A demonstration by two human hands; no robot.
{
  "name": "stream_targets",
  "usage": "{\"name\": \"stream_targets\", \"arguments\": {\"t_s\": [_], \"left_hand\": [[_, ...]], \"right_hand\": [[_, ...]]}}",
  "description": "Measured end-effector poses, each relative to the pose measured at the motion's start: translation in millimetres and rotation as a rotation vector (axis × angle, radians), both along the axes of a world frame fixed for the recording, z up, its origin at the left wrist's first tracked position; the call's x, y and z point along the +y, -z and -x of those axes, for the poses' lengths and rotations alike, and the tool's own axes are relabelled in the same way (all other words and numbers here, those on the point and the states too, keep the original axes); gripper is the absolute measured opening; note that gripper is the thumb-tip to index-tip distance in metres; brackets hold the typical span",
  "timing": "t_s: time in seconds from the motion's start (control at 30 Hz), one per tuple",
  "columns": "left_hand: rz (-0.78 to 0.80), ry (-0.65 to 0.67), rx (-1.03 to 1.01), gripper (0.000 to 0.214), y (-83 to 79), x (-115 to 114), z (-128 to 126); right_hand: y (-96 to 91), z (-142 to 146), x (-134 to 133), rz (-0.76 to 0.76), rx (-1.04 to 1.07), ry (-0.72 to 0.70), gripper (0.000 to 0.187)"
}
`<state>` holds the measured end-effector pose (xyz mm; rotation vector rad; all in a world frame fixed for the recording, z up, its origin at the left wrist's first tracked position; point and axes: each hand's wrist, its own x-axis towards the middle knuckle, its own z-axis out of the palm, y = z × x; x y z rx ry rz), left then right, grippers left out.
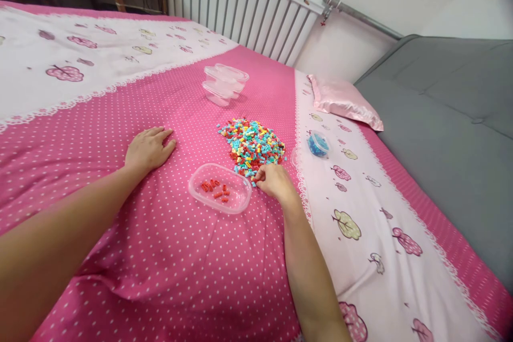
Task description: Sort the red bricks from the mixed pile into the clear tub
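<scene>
A heap of small plastic building bricks (254, 141) in red, blue, yellow and other colours lies on the pink dotted bedspread. At its near edge, my right hand (274, 179) is closed in a pinch, its fingertips down among the bricks. Whatever sits between those fingertips is hidden. Just left of that hand stands a clear plastic container (196, 200) with several red bricks (216, 189) on its bottom. My left hand (149, 148) lies palm down on the bedspread, fingers stretched out, left of the container and holding nothing.
Several stacked clear containers (225, 84) stand beyond the heap. To the right is a small container of blue bricks (318, 144), with a clear lid (295, 157) beside it. A pink pillow (347, 101) lies by the grey headboard (444, 101). A white radiator (240, 5) runs behind the bed.
</scene>
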<state>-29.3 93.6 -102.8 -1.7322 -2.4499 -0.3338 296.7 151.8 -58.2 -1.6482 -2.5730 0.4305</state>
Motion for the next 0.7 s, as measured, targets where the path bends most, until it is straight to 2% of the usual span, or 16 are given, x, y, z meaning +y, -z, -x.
{"name": "stream_targets", "arguments": {"t_s": [0.2, 0.43, 0.7], "left_hand": [[0.014, -0.003, -0.012, 0.063, -3.6, -1.4, -2.5], [0.005, 0.004, -0.019, 0.061, -4.7, -2.0, -3.9], [0.016, 0.008, -0.024, 0.060, -5.1, -2.0, -2.9]], "right_hand": [[3.8, -0.5, 2.2, -0.008, 0.045, -0.013, 0.017], [1.6, 1.3, 1.7, 0.009, 0.038, -0.013, 0.013], [-0.5, -3.5, 4.1, -0.014, 0.173, -0.013, 0.007]]}}
